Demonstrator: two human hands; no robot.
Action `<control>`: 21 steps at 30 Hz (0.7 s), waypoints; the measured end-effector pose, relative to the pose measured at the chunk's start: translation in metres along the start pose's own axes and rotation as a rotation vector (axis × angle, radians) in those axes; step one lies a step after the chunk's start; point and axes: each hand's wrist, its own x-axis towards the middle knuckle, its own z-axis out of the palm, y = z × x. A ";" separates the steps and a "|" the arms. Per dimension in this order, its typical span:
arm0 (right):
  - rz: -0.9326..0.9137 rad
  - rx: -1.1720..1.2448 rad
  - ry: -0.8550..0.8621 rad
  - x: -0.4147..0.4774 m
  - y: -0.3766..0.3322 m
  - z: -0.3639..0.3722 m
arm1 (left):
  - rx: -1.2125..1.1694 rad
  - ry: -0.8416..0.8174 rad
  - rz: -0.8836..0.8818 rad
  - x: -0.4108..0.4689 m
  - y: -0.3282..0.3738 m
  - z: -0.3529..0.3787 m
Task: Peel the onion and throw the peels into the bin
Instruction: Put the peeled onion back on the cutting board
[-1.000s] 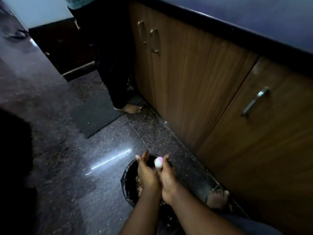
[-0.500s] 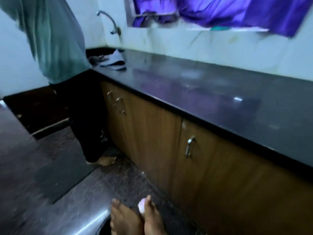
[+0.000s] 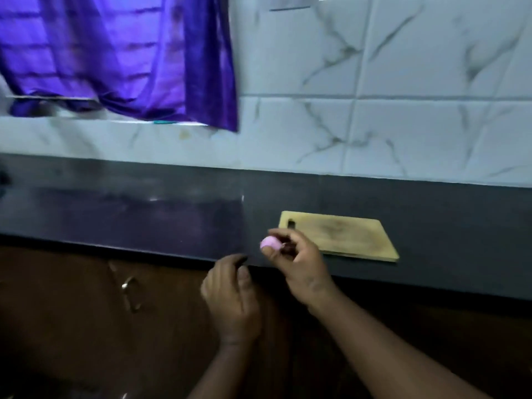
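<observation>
A small pale pink peeled onion (image 3: 269,243) sits between the thumb and fingertips of my right hand (image 3: 296,262), held just above the front edge of the dark counter (image 3: 172,220). My left hand (image 3: 231,295) hovers lower, in front of the cabinet face, fingers loosely curled and holding nothing. The bin is out of view.
A wooden cutting board (image 3: 339,236) lies on the counter just right of my right hand. Marbled wall tiles (image 3: 403,110) rise behind it, and a purple curtain (image 3: 115,59) hangs at the upper left. A brown cabinet door with a metal handle (image 3: 129,295) is below.
The view has swung up from the bin on the floor to the counter. My hands have parted; the onion rose with my right hand to counter height, near the cutting board.
</observation>
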 end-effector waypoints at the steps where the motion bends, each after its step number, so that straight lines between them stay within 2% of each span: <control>1: -0.002 -0.054 0.032 0.010 -0.001 -0.028 | -0.043 -0.036 0.050 0.006 0.021 0.011; 4: 0.037 -0.215 0.077 0.037 0.009 -0.094 | -0.035 -0.266 0.097 0.024 0.064 0.055; 9: 0.032 -0.411 -0.004 0.072 0.032 -0.150 | 0.165 -0.478 0.083 0.061 0.082 0.118; 15: 0.025 -0.424 -0.142 0.092 0.055 -0.159 | 0.373 -0.566 0.026 0.067 0.074 0.142; 21: 0.047 -0.406 -0.176 0.093 0.057 -0.158 | 0.371 -0.567 0.025 0.068 0.074 0.143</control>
